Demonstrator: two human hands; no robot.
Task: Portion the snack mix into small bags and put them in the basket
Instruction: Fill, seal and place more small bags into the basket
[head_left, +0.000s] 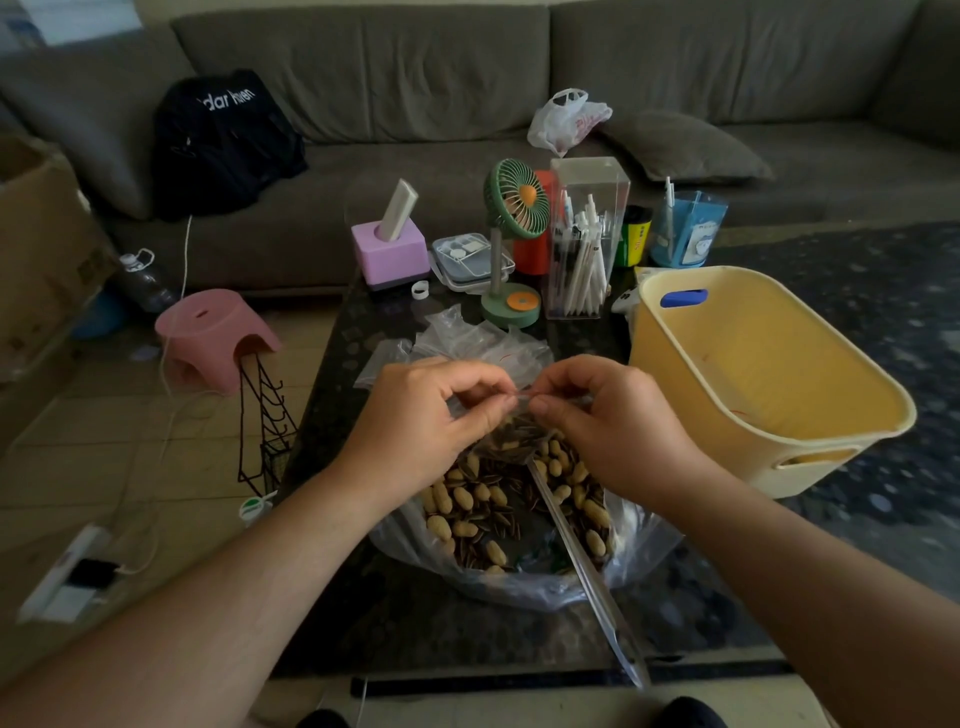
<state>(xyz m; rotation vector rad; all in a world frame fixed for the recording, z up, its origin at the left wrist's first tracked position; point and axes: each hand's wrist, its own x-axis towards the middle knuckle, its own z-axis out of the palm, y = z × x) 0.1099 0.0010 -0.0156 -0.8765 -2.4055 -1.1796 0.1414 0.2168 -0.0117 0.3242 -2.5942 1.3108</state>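
in the middle of the frame the left hand (426, 415) and the right hand (608, 421) are meeting over the dark table (415, 623), each pinching the top edge of a small clear bag (519, 422) between curled thumb and fingers; the bag is hanging just above the snack mix (498, 499), peanuts and striped seeds lying in a big open plastic bag (519, 582) at lower centre; a metal scoop handle (587, 571) is sticking out of the mix toward the bottom edge; a pile of empty small bags (467, 338) is lying just behind the hands; the yellow basket (852, 379) is sitting at the right, beside the mix; toward the top centre a green desk fan (514, 208) is standing near a clear pen holder (582, 249).
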